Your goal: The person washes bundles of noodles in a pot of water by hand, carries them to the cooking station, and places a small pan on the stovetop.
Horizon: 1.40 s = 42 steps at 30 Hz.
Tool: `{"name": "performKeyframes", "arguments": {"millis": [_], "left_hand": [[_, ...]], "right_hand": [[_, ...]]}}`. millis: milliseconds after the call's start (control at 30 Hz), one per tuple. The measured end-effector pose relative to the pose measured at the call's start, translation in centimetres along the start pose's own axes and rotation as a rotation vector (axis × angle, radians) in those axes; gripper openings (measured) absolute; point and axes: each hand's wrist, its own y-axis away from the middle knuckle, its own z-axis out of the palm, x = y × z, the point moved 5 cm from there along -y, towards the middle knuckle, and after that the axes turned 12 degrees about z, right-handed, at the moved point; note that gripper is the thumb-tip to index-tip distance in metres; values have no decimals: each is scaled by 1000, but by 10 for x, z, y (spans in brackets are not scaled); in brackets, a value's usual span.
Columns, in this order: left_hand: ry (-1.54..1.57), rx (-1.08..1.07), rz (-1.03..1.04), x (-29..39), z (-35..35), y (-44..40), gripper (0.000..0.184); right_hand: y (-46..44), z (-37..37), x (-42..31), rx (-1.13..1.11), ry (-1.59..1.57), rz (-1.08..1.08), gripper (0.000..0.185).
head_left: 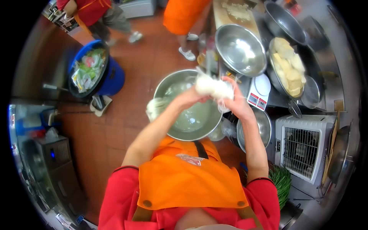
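Both my hands hold a clump of white noodles point(212, 87) above a large metal pot point(168, 85). My left hand point(191, 96) is closed on the clump's left end. At the other end my right hand point(237, 100) grips it, with loose strands sticking out around the fingers. Cloudy, greenish water point(191, 117) fills part of the pot below. Another white noodle bundle point(155, 109) lies at the pot's left rim, partly behind my left forearm.
To the right stand an empty steel bowl point(240, 48), a kitchen scale point(258, 90) and a bowl of pale yellow chunks point(289, 71). A blue bin point(114, 78) with waste stands left. Two people are ahead: one in red point(90, 11), another in an orange apron point(185, 17).
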Motion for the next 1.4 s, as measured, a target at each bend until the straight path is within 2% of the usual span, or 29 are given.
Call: {"name": "performKeyframes", "arguments": {"millis": [33,67,100,167,200,233,300,333,400,433,500,533,567,600,633,667,700,767,833,900,967,1000,1033,1067,1100,1167,1267,1300,1400], "left_hand": [[53,68,-67,-1,4,1,24],[-97,52,-89,3,8,1,23],[-284,42,-177,9,24,27,24],[-700,-27,-169,26,28,10,25],[-770,-55,-64,18,30,14,24],[-855,-103,-31,21,34,10,24],[-1033,-203,37,31,38,0,23],[-1030,-200,194,36,32,-4,21],[-964,-311,-1,37,15,-6,19],[-932,-370,-100,39,8,-5,19],[-481,-252,-118,12,-6,-7,18],[-222,-156,-143,3,-7,-7,18],[36,-62,-167,-5,-5,-6,18],[-168,-47,26,20,19,-9,19],[-357,132,18,17,24,-1,20],[-516,-20,-51,11,31,0,20],[-674,-174,-123,6,35,2,19],[-772,-236,-117,5,38,2,18],[-817,-292,-122,5,38,3,16],[-819,-351,-126,11,25,-9,16],[-547,-294,-193,-1,9,-14,14],[-316,-230,-204,-8,8,-12,15],[-90,-165,-212,-15,7,-10,17],[-159,-17,-170,-33,1,-12,23],[-209,-15,-169,-17,19,-5,20],[-445,-98,-271,-10,42,-3,20],[-822,-275,-37,-3,42,-5,20],[-853,-302,-52,-1,39,-5,20],[-895,-341,-80,11,26,-14,18]], "right_hand": [[-7,-6,2,58,-162,-10,58],[-13,-9,0,46,-172,24,44],[-4,-9,15,115,-48,64,41],[-28,-43,21,291,314,1,34],[-23,-34,29,342,557,48,33],[-20,-23,28,397,876,-72,31],[-16,-2,32,335,1213,-29,32],[-13,6,41,273,1223,-65,32],[4,17,39,41,1205,-102,36],[9,15,29,-36,975,-27,38],[18,9,19,-190,513,111,43],[16,2,18,-121,309,85,51],[16,-7,16,-60,94,126,51],[13,-11,15,22,1,111,50],[8,-17,17,103,-91,96,48],[-2,-30,36,172,1,7,39],[-3,-31,42,232,257,74,36],[-3,-29,52,340,768,212,31],[8,-8,58,208,1055,106,30],[20,4,61,27,974,-132,33],[24,-1,47,-170,579,70,37],[27,-9,33,-146,423,167,39],[27,-16,27,-86,147,133,42],[22,-21,27,29,-54,93,43],[16,-28,29,146,-251,50,45],[0,-38,41,270,121,40,46],[-2,-30,54,328,585,134,42],[-1,-24,60,317,723,184,41],[6,-5,74,100,902,-33,34]]}}
